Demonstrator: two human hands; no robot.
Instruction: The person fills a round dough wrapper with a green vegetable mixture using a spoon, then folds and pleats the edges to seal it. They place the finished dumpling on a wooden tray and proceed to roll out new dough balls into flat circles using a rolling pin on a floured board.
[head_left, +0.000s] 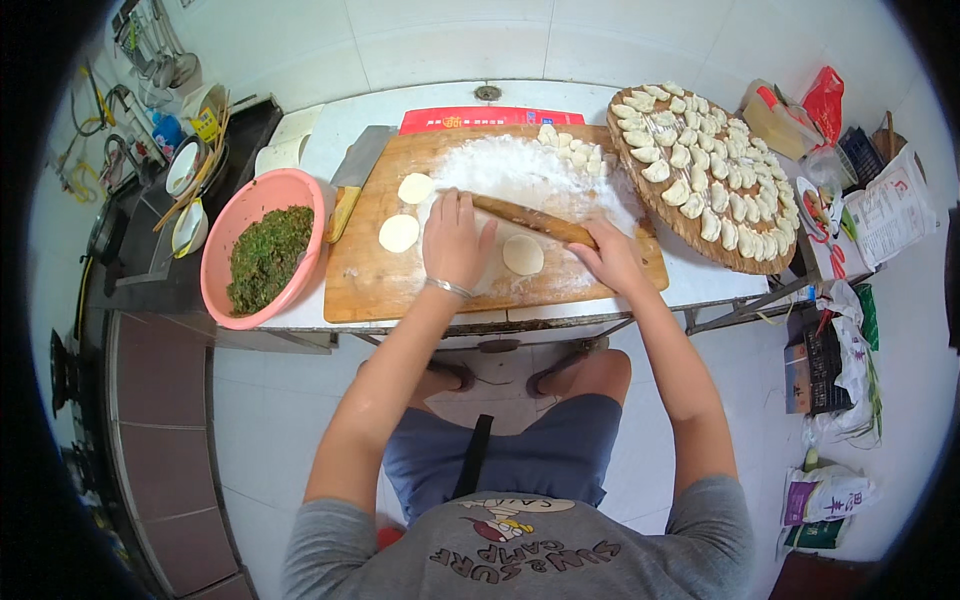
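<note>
A wooden rolling pin [535, 219] lies slantwise over the floured wooden board [360, 290]. My left hand [457, 243] is on its left end, fingers together and thumb out to the side. My right hand [612, 258] holds the other end between thumb and fingers. Just below the pin, between my hands, is a round dough wrapper [523, 255]. Two more rolled wrappers, one lower [399, 233] and one upper [416, 188], lie left of my left hand. White flour [510, 165] covers the board's far middle, with small dough pieces [577, 152] at its far right.
A pink basin [213, 270] of chopped green filling [268, 258] stands left of the board. A cleaver [362, 158] lies along the board's left edge. At the right, a round wooden board [640, 195] carries many shaped dumplings [715, 160]. A red packet [490, 118] lies behind.
</note>
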